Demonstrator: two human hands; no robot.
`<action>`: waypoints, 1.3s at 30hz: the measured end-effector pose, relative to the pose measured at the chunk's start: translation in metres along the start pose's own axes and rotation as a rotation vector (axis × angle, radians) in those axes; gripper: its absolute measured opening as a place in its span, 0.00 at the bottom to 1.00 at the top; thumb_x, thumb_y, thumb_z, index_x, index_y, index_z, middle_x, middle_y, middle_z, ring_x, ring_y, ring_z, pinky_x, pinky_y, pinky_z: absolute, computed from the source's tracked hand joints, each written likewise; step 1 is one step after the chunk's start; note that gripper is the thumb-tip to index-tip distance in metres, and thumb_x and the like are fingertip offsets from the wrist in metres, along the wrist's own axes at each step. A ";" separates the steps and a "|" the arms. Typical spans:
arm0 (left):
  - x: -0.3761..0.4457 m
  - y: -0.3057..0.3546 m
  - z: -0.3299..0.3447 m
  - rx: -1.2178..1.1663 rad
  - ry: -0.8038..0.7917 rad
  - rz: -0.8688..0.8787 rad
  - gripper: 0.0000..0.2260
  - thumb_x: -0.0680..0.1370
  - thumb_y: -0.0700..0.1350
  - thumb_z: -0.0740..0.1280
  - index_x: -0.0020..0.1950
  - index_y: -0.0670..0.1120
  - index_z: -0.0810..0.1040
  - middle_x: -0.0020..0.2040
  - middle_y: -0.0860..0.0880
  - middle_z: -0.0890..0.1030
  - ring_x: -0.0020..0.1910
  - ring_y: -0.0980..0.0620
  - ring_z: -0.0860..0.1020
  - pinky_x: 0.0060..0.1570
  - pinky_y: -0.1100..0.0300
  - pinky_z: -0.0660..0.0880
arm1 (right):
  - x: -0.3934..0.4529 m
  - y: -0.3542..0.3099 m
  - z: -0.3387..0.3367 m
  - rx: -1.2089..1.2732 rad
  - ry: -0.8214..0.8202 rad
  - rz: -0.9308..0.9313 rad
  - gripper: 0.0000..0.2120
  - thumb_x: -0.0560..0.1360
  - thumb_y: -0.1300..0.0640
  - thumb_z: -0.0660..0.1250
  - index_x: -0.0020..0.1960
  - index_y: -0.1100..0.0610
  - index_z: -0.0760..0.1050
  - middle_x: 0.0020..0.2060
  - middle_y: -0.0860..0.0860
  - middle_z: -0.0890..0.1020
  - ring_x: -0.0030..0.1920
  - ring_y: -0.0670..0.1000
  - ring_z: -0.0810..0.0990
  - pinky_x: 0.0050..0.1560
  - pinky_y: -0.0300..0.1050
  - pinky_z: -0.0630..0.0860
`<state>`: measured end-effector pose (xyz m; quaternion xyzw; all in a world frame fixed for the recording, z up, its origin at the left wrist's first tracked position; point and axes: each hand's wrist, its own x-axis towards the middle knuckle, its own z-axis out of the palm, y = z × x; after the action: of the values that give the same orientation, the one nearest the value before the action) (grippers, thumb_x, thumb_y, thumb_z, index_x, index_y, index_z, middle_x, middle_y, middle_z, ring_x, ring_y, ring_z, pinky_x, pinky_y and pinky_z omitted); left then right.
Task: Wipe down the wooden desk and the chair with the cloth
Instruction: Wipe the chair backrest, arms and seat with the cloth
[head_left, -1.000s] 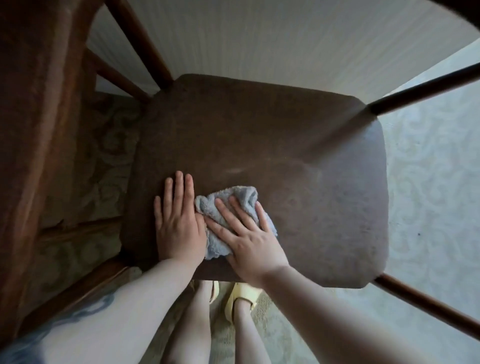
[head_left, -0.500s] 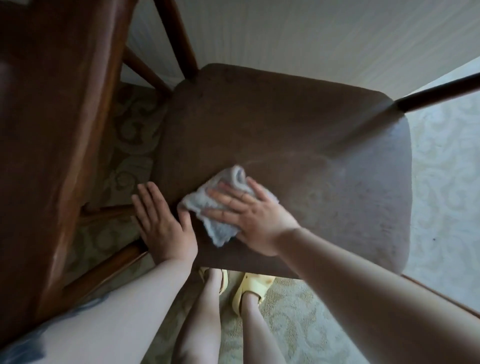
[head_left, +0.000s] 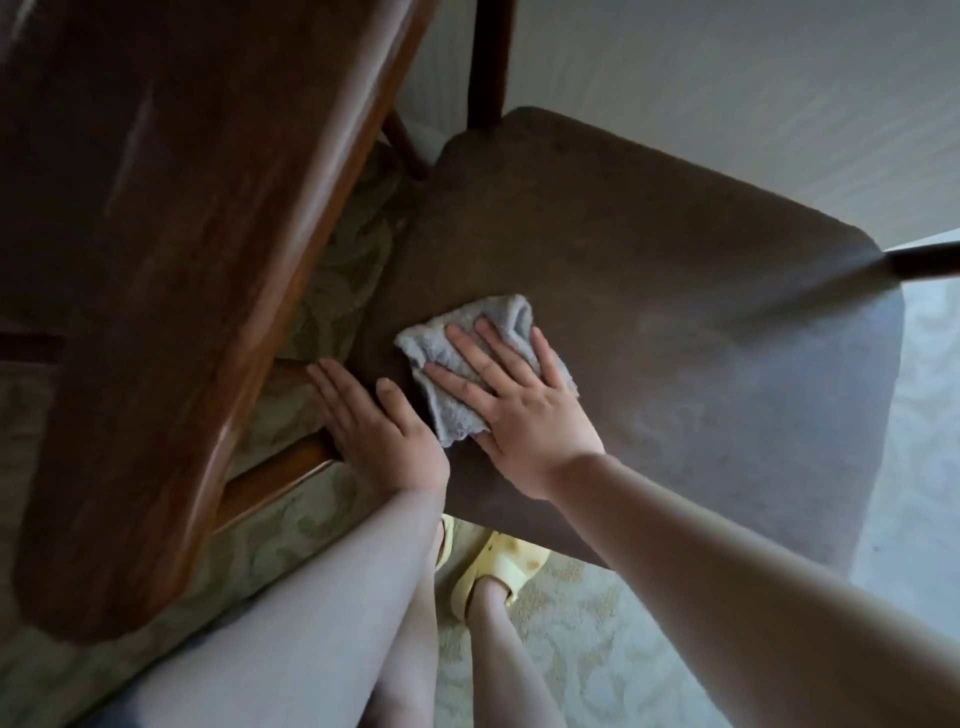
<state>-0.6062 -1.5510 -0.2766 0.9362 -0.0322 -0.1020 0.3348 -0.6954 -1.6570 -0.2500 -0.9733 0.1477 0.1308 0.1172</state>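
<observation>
R hand (head_left: 511, 410) lies flat, fingers spread & straight, palm pressing the cloth (head_left: 467, 364) down onto the chair seat (head_left: 649, 291). Cloth is pale grey-blue, crumpled, sits on the near-left part of the seat w/ its far & left edges sticking out past the fingers. L hand (head_left: 376, 426) is just left of the cloth, fingers straight & together; it rests on the seat's left edge, thumb on the seat top, other fingers reaching over the side toward a wooden rail (head_left: 270, 475) below. Can't tell if the L thumb touches the cloth; very close to it.

Seat is dark brown, wide, fills mid-frame; dark wooden spindles rise at its far corner (head_left: 488, 62) & at the right (head_left: 924, 262). Left of the chair, a reddish-brown wooden worktop (head_left: 156, 260) runs near to far, glossy edge. Under it, patterned green-beige carpet (head_left: 311, 525). Below the seat's near edge, bare legs & a yellow clog (head_left: 498, 569) on the carpet. White ribbed wall (head_left: 727, 93) at the far side.
</observation>
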 end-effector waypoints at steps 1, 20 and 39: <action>0.000 0.000 -0.001 -0.033 -0.012 -0.008 0.29 0.80 0.52 0.49 0.77 0.37 0.57 0.78 0.38 0.56 0.77 0.42 0.55 0.74 0.55 0.48 | -0.012 -0.019 0.007 0.053 0.036 0.113 0.32 0.78 0.44 0.55 0.79 0.43 0.48 0.79 0.48 0.48 0.79 0.53 0.43 0.75 0.63 0.42; -0.001 -0.010 0.007 0.146 0.079 0.121 0.27 0.80 0.49 0.47 0.76 0.38 0.61 0.76 0.40 0.62 0.75 0.41 0.60 0.72 0.52 0.55 | 0.032 0.004 0.006 -0.143 0.094 -0.302 0.27 0.79 0.41 0.54 0.78 0.41 0.56 0.79 0.47 0.54 0.78 0.52 0.50 0.76 0.60 0.43; 0.004 0.030 0.016 0.322 -0.091 0.173 0.26 0.81 0.51 0.47 0.79 0.47 0.53 0.80 0.47 0.53 0.78 0.48 0.49 0.74 0.50 0.44 | 0.004 -0.024 0.013 0.093 0.177 0.511 0.32 0.80 0.43 0.53 0.79 0.43 0.45 0.79 0.50 0.46 0.78 0.53 0.40 0.75 0.62 0.40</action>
<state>-0.6057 -1.5840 -0.2703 0.9659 -0.1433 -0.1086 0.1865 -0.6866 -1.6327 -0.2588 -0.9057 0.4040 0.0633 0.1118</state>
